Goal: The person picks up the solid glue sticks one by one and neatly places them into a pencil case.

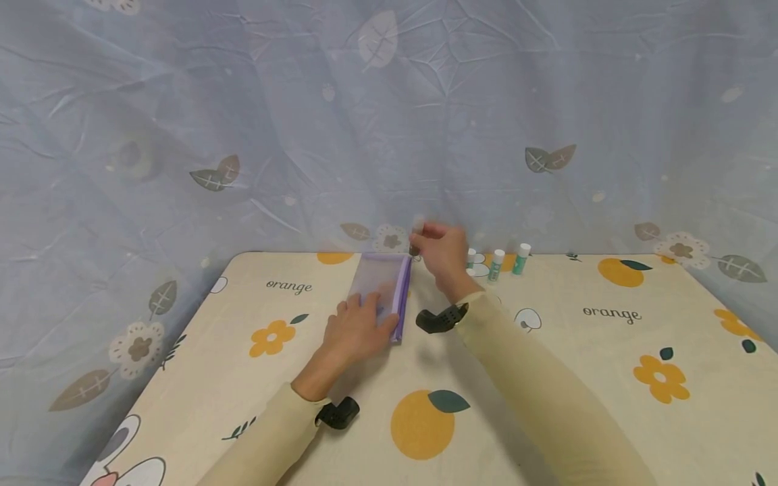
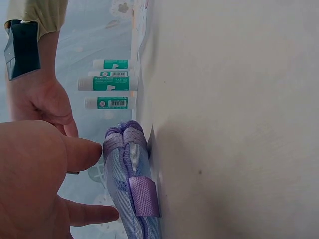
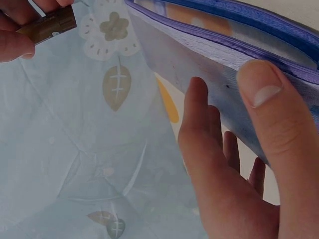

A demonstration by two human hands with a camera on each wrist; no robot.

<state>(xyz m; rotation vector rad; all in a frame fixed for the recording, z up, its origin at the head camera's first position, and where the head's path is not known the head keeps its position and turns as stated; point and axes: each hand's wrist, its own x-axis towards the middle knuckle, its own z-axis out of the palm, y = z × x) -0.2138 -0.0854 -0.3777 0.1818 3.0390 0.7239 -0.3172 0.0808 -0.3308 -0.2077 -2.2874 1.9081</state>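
Observation:
A mesh zip pouch (image 1: 372, 277) with purple edging lies on the table, its zip side facing right. In the right wrist view its purple zip edge (image 3: 234, 35) gapes open. My left hand (image 1: 358, 331) rests on the pouch with extended fingers over the mesh and the thumb at the zip edge. Beyond the pouch's far right corner, my right hand (image 1: 440, 250) pinches a small brown stick (image 3: 55, 25) between thumb and fingers. Its kind cannot be told. Several green glue sticks (image 2: 110, 83) with white caps stand just right of that hand.
The table (image 1: 547, 358) wears a cream cloth printed with oranges and flowers. A grey-blue leaf-patterned curtain (image 1: 389, 121) hangs along its back edge, close behind the right hand. Black cameras (image 1: 440, 318) are strapped to both wrists.

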